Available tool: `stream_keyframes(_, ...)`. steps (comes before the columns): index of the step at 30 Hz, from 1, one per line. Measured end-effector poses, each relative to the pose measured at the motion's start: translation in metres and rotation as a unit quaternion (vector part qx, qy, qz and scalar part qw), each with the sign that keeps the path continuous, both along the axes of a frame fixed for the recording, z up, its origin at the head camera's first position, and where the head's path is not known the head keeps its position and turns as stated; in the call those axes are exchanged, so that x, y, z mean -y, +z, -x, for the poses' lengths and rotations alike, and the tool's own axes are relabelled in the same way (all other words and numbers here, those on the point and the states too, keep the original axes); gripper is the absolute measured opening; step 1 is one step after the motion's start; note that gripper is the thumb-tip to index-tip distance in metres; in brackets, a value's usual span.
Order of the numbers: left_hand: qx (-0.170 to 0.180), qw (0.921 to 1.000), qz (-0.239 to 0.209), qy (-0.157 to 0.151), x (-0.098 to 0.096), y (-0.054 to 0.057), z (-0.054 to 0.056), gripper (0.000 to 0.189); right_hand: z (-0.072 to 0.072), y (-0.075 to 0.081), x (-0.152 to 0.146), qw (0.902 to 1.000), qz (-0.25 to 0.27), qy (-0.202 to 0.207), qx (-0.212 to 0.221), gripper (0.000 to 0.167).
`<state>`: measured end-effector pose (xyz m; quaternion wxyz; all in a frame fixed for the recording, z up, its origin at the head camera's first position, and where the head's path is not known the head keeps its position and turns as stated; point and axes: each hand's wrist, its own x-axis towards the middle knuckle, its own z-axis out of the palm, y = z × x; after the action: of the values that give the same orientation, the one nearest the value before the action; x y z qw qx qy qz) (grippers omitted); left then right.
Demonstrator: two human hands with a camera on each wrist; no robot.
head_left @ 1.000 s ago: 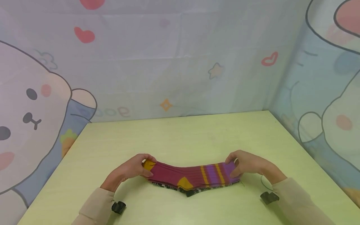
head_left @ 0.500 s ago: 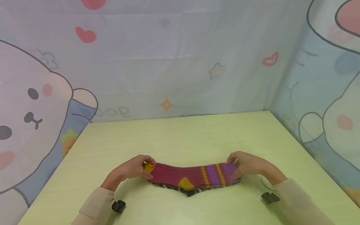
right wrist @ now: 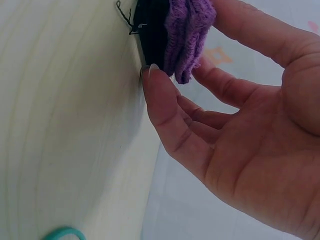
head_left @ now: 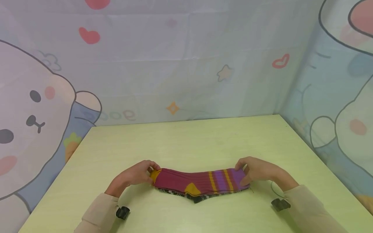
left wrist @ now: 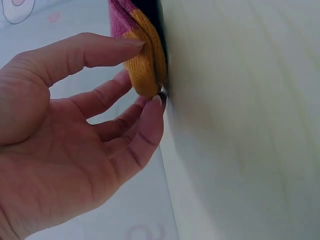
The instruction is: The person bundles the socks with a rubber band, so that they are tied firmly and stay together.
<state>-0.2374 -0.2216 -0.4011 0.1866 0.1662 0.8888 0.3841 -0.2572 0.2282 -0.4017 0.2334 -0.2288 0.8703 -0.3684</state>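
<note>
A maroon sock (head_left: pixel 176 179) with yellow toe and heel and a purple-striped cuff lies flat over a dark patterned sock (head_left: pixel 198 198), whose lower edge shows below it. My left hand (head_left: pixel 137 174) is at the toe end; in the left wrist view its thumb lies on the yellow toe (left wrist: pixel 145 67), with curled fingers around the tip. At the other end, my right hand (head_left: pixel 259 169) holds the cuff. The right wrist view shows folded purple layers (right wrist: pixel 189 37) beside dark cloth (right wrist: pixel 152 35), between thumb and fingers. The cuff partly hides the fingers behind it.
Both hands work near the front of a pale wooden table (head_left: pixel 186 145). Behind and beside it hangs a cartoon-printed cloth (head_left: pixel 163 64). A black device (head_left: pixel 123 212) hangs at the left wrist, another black device (head_left: pixel 280 205) at the right.
My left thumb and fingers have drawn back slightly to the left, baring more of the yellow toe. The right hand and socks stay nearly where they were.
</note>
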Motion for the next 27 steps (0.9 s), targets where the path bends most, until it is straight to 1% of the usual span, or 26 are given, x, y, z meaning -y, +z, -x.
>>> stream_keyframes(4,-0.022,0.9994,0.027,0.007,0.0,0.002,-0.003,0.042,0.0,0.001,0.0,1.0,0.001,0.002,0.0,0.049)
stream_keyframes(7,-0.036,0.9984,0.043,0.002,0.0,0.004,-0.005,0.043,0.0,0.001,0.0,1.0,-0.003,0.002,-0.002,0.049)
stream_keyframes(10,-0.05,0.9973,0.048,-0.027,0.0,0.009,-0.006,0.047,0.0,0.001,-0.001,1.0,-0.006,0.005,-0.006,0.048)
stream_keyframes(13,-0.079,0.9933,0.049,-0.069,-0.005,0.013,-0.006,0.053,0.001,0.003,-0.004,1.0,-0.003,0.007,-0.005,0.043)
stream_keyframes(15,-0.104,0.9892,0.047,-0.091,-0.013,0.016,-0.005,0.057,0.001,0.004,-0.007,0.9999,0.003,0.009,-0.006,0.039)
stream_keyframes(19,-0.138,0.9822,0.045,-0.119,-0.035,0.021,-0.005,0.051,0.001,0.006,-0.014,0.9997,0.013,0.011,-0.02,0.037)
stream_keyframes(23,-0.148,0.9771,0.044,-0.147,-0.06,0.025,-0.004,0.045,0.001,0.005,-0.022,0.9993,0.017,0.007,-0.034,0.035)
stream_keyframes(27,-0.148,0.9724,0.046,-0.175,-0.084,0.024,0.0,0.042,-0.002,0.006,-0.037,0.9989,0.018,-0.002,-0.044,0.034)
